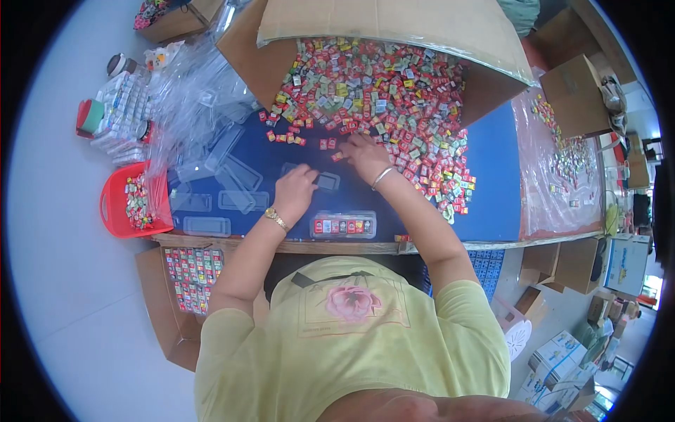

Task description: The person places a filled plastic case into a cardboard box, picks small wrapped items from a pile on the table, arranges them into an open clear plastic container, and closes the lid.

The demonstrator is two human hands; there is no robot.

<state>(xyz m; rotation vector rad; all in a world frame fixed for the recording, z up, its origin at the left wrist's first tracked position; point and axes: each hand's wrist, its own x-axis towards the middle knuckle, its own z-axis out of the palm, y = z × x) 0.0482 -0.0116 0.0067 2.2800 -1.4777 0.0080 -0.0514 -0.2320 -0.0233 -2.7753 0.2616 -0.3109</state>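
My left hand (296, 188) is over the blue table top, beside an empty clear plastic tray (326, 181); its fingers are bent and slightly blurred, and what they hold, if anything, is hidden. My right hand (363, 156) reaches to the edge of the heap of small coloured pieces (373, 84), its fingertips at a small red piece (337, 156). Two more red pieces (328, 143) lie just beyond. Nearer my body rests a clear tray holding a row of several pieces (344, 226).
A large open cardboard box (394, 21) stands over the heap. Clear empty trays (241, 184) and plastic wrapping (197, 91) lie on the left. A red basket (112, 204) with pieces is at the far left. Below the table edge stands a box of packed trays (193, 278).
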